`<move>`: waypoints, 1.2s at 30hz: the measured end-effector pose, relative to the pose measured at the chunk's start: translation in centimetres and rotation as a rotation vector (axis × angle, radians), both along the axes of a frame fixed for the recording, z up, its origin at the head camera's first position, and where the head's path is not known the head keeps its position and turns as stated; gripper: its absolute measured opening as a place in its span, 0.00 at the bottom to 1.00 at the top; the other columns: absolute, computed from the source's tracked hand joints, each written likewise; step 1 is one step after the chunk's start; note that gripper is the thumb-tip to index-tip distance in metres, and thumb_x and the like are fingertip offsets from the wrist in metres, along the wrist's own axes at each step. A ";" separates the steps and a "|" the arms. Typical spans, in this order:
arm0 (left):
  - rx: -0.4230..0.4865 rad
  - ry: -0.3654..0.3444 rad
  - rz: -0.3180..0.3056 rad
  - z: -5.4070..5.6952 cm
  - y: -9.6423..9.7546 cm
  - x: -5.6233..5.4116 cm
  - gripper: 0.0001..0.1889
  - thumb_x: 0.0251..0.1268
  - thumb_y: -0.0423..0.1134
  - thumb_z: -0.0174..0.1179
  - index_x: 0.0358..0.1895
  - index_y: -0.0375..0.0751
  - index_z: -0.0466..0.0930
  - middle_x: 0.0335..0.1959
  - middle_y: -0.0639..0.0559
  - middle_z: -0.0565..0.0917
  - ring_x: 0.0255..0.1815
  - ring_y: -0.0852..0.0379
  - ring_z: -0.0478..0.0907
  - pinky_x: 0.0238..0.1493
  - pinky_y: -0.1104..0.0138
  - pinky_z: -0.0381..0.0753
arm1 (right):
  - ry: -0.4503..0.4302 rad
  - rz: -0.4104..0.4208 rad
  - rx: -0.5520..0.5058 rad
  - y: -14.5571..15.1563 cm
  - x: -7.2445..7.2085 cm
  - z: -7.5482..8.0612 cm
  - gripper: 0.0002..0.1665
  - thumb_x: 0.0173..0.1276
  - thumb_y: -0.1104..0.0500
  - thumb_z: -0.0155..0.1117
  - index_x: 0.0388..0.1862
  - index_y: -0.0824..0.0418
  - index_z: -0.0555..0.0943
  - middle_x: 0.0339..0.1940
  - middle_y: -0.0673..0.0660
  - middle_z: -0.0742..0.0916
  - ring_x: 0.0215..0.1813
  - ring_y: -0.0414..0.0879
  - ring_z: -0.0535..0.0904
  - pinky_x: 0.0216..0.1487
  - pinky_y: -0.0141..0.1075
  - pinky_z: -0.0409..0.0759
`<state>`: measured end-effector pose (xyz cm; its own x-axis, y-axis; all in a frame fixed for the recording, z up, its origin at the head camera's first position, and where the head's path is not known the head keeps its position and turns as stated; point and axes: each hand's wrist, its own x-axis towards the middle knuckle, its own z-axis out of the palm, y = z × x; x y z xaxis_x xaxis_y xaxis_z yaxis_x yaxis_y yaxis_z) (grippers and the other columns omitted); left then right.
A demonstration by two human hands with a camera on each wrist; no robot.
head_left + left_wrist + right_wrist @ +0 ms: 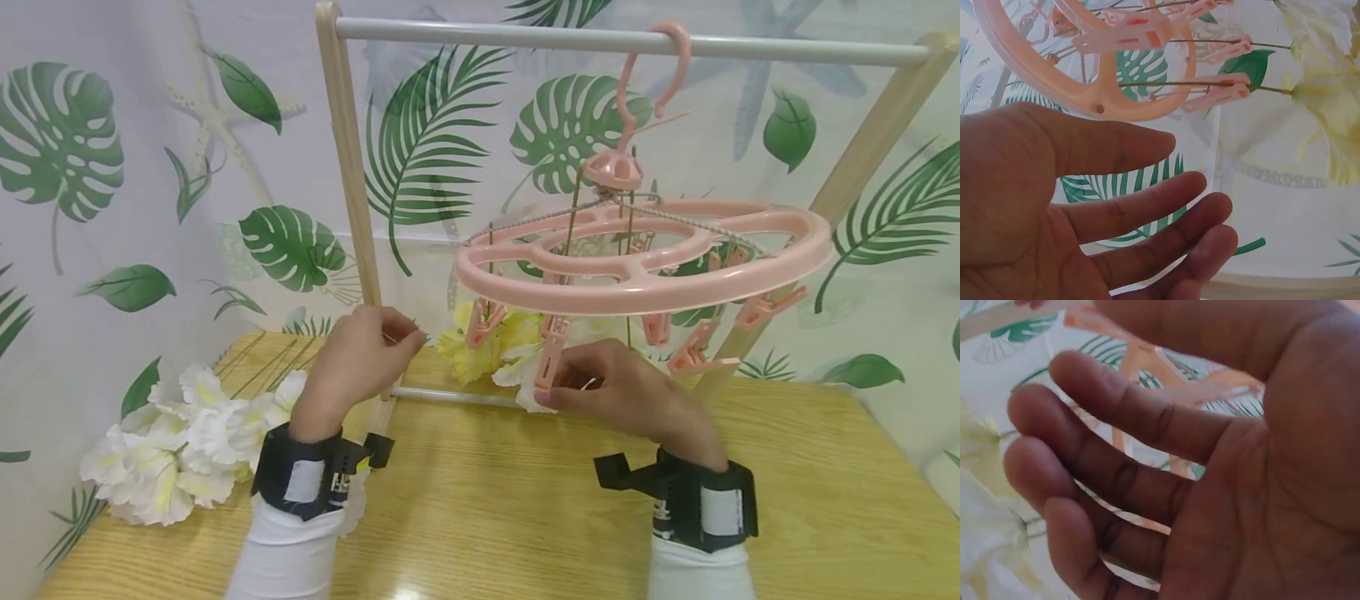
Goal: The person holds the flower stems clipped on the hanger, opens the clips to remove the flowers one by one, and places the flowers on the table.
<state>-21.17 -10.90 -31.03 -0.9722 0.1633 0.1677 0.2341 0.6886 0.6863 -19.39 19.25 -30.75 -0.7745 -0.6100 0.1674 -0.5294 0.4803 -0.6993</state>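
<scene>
A pink round clip hanger point(645, 293) hangs by its hook from a rail, with several pink clips below its ring. Yellow flowers point(472, 350) and a white flower point(525, 375) hang heads down, their stems running up past the clips. My right hand point(622, 387) is at the lower end of a front clip point(551, 354); its fingers are loosely bent, with thumb and forefinger apart in the right wrist view. Whether it touches the clip, I cannot tell. My left hand point(356, 362) is raised left of the hanger, holding nothing, fingers loosely bent in the left wrist view.
The wooden rack has a white top rail point(480, 33), slanted wooden posts point(348, 167) and a lower bar point(457, 397). White flowers point(187, 442) with long stems lie on the left of the wooden table point(487, 517). A leaf-patterned cloth point(285, 167) hangs behind.
</scene>
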 end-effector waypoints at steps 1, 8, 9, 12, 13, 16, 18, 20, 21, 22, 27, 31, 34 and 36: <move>0.006 0.000 -0.006 -0.1 0.2 0.0 0.14 0.72 0.42 0.60 0.49 0.37 0.87 0.43 0.46 0.88 0.44 0.48 0.83 0.46 0.55 0.81 | 0.014 -0.010 -0.003 0.3 0.1 0.0 0.03 0.70 0.61 0.69 0.35 0.58 0.86 0.29 0.48 0.86 0.32 0.45 0.82 0.35 0.35 0.82; 0.042 0.049 -0.079 -0.5 1.9 -0.1 0.12 0.72 0.40 0.61 0.48 0.35 0.86 0.41 0.45 0.87 0.42 0.48 0.83 0.44 0.55 0.81 | 0.023 -0.135 -0.045 1.8 0.7 0.0 0.04 0.68 0.65 0.70 0.39 0.65 0.85 0.34 0.52 0.87 0.37 0.46 0.83 0.40 0.35 0.82; 0.049 0.050 -0.088 -0.5 2.1 -0.1 0.12 0.72 0.40 0.61 0.48 0.35 0.86 0.41 0.45 0.87 0.41 0.49 0.82 0.44 0.55 0.81 | 0.021 -0.151 -0.051 1.9 0.7 -0.1 0.05 0.68 0.65 0.71 0.40 0.66 0.84 0.35 0.52 0.87 0.38 0.46 0.83 0.40 0.35 0.82; 0.065 0.046 -0.112 -0.8 2.8 -0.2 0.12 0.72 0.40 0.62 0.48 0.34 0.85 0.40 0.45 0.86 0.40 0.49 0.82 0.43 0.56 0.81 | 0.008 -0.187 -0.061 2.2 0.8 -0.1 0.07 0.67 0.64 0.71 0.42 0.67 0.84 0.36 0.53 0.87 0.39 0.46 0.83 0.41 0.35 0.82; 0.071 0.042 -0.120 -0.9 3.1 -0.2 0.12 0.72 0.39 0.61 0.48 0.34 0.85 0.40 0.45 0.86 0.40 0.49 0.82 0.43 0.56 0.81 | 0.008 -0.192 -0.063 2.2 0.8 -0.2 0.08 0.67 0.65 0.71 0.42 0.67 0.84 0.36 0.54 0.87 0.39 0.47 0.83 0.41 0.36 0.82; 0.094 0.023 -0.139 -1.3 3.9 -0.2 0.11 0.72 0.38 0.62 0.48 0.33 0.85 0.38 0.45 0.86 0.38 0.50 0.82 0.41 0.58 0.81 | 0.005 -0.187 -0.064 2.5 0.8 -0.2 0.08 0.67 0.64 0.72 0.42 0.67 0.84 0.36 0.54 0.87 0.39 0.47 0.83 0.42 0.37 0.82; 0.114 0.027 -0.156 -1.6 4.4 -0.3 0.11 0.71 0.38 0.62 0.47 0.33 0.85 0.37 0.46 0.86 0.36 0.51 0.82 0.38 0.60 0.81 | -0.002 -0.176 -0.053 2.7 0.8 -0.2 0.07 0.68 0.63 0.71 0.41 0.66 0.84 0.36 0.53 0.87 0.39 0.46 0.83 0.43 0.38 0.82; 0.131 0.046 -0.176 -1.9 4.9 -0.4 0.10 0.69 0.37 0.63 0.46 0.33 0.86 0.34 0.46 0.86 0.33 0.53 0.82 0.35 0.61 0.81 | -0.019 -0.156 -0.027 2.8 0.8 -0.2 0.08 0.69 0.62 0.70 0.42 0.65 0.84 0.36 0.53 0.86 0.39 0.46 0.82 0.44 0.40 0.81; 0.136 0.061 -0.189 -2.1 5.2 -0.5 0.10 0.69 0.36 0.64 0.45 0.32 0.86 0.33 0.47 0.87 0.32 0.53 0.82 0.34 0.62 0.81 | -0.029 -0.147 -0.007 2.9 0.8 -0.2 0.08 0.69 0.60 0.70 0.43 0.64 0.84 0.36 0.53 0.86 0.40 0.46 0.82 0.44 0.41 0.81; 0.137 0.075 -0.199 -2.3 5.4 -0.5 0.09 0.68 0.36 0.64 0.43 0.33 0.87 0.32 0.47 0.86 0.31 0.54 0.81 0.33 0.63 0.80 | -0.040 -0.138 0.018 3.0 0.8 -0.2 0.09 0.70 0.59 0.70 0.43 0.63 0.84 0.37 0.52 0.86 0.40 0.46 0.82 0.45 0.42 0.81; 0.146 0.096 -0.234 -3.1 6.6 -0.5 0.06 0.68 0.35 0.64 0.39 0.34 0.85 0.28 0.49 0.84 0.27 0.55 0.78 0.30 0.63 0.77 | -0.113 -0.090 0.108 3.5 0.7 -0.1 0.11 0.72 0.54 0.68 0.45 0.60 0.83 0.37 0.51 0.87 0.41 0.45 0.82 0.45 0.42 0.80; 0.179 0.090 -0.220 -3.7 7.5 -0.6 0.06 0.67 0.35 0.64 0.40 0.34 0.85 0.28 0.48 0.84 0.27 0.55 0.77 0.30 0.64 0.77 | -0.135 -0.051 0.115 4.0 0.7 -0.1 0.09 0.73 0.56 0.67 0.44 0.60 0.83 0.36 0.50 0.87 0.41 0.46 0.82 0.46 0.43 0.81; 0.203 0.097 -0.208 -4.1 8.1 -0.6 0.07 0.67 0.35 0.64 0.41 0.33 0.85 0.32 0.46 0.85 0.30 0.54 0.80 0.30 0.63 0.79 | -0.126 -0.046 0.113 4.1 0.7 -0.2 0.08 0.73 0.56 0.67 0.44 0.59 0.83 0.36 0.49 0.87 0.42 0.45 0.83 0.48 0.44 0.80; 0.209 0.101 -0.200 -4.3 8.5 -0.7 0.08 0.67 0.35 0.64 0.42 0.33 0.84 0.32 0.46 0.85 0.31 0.53 0.81 0.30 0.64 0.80 | -0.113 -0.050 0.108 4.2 0.8 -0.3 0.08 0.72 0.56 0.67 0.43 0.59 0.83 0.36 0.49 0.87 0.42 0.44 0.83 0.48 0.43 0.81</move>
